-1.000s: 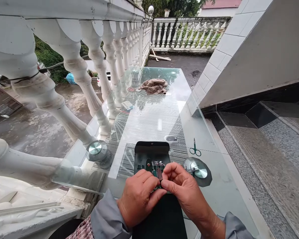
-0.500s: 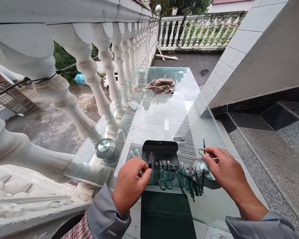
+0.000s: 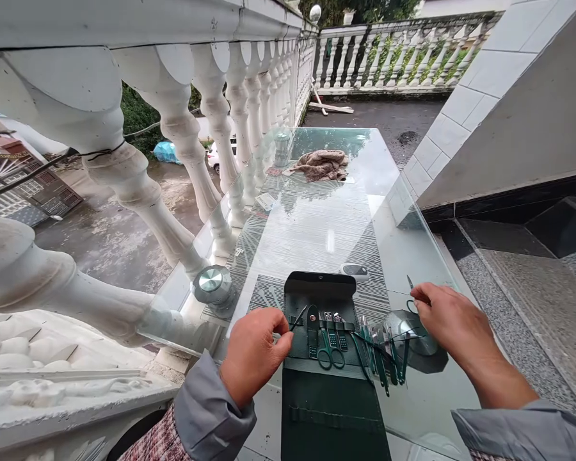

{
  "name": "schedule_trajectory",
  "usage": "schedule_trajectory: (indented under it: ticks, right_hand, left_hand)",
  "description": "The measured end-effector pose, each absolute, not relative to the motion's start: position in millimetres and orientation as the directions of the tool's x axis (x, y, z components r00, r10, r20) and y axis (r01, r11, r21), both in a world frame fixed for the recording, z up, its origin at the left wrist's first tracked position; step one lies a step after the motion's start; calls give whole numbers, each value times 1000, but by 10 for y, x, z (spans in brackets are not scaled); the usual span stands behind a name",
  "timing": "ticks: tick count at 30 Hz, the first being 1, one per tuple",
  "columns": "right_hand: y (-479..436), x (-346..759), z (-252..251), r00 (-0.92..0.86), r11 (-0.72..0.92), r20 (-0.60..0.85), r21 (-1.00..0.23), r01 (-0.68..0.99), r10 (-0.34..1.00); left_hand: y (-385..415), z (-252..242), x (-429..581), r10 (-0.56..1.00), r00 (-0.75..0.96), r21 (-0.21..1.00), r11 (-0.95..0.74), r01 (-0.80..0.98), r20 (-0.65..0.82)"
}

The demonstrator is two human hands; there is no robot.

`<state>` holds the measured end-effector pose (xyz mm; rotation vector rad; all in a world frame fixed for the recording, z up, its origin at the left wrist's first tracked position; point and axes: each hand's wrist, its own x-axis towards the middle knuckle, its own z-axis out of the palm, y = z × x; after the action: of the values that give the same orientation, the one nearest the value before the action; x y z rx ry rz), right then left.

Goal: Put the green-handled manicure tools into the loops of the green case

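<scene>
A dark green manicure case (image 3: 333, 410) lies unfolded on the glass table. Strapped inside it are green-handled scissors (image 3: 330, 357), a dark oval-topped tool (image 3: 312, 330) and two nail clippers (image 3: 336, 333). My left hand (image 3: 256, 352) is closed in a pinch at the case's left edge, beside a thin dark strip (image 3: 297, 319); what the fingertips grip is unclear. Right of the case, my right hand (image 3: 454, 326) pinches small scissors, whose ring handle (image 3: 411, 307) and pointed tip show past the fingers. Several slim green tools (image 3: 381, 358) lie in a pile between case and right hand.
A grey-white oval object (image 3: 355, 271) is behind the case. Farther back on the glass table (image 3: 398, 256) lies a crumpled brown cloth (image 3: 320, 165). White balusters (image 3: 173, 134) run along the left; a tiled wall edge (image 3: 465, 109) and stone steps (image 3: 523, 275) stand right.
The view has shifted slightly left, so things appear farther right. The scissors in my right hand have turned a little. The thin dark strip by my left fingers now slants.
</scene>
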<state>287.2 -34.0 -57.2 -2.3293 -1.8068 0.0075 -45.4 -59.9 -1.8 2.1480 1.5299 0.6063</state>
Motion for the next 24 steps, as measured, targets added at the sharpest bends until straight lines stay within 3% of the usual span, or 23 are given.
schedule_trajectory:
  ticks: [8, 13, 20, 24]
  right_hand:
    - [-434, 2959, -537, 287, -277, 67, -127, 952, 956]
    - [-507, 3020, -488, 327, -333, -64, -149, 931, 943]
    - [-568, 3268, -582, 368, -355, 54, -171, 919, 928]
    - [-618, 3355, -562, 403, -392, 12, -207, 896, 915]
  left_hand:
    - [-648, 8, -511, 963, 270, 591, -221, 776, 5]
    - [-683, 22, -577, 968, 252, 569, -210, 795, 6]
    - [-675, 11, -595, 965, 261, 588, -227, 777, 28]
    - [-662, -17, -588, 956, 289, 585, -261, 768, 47]
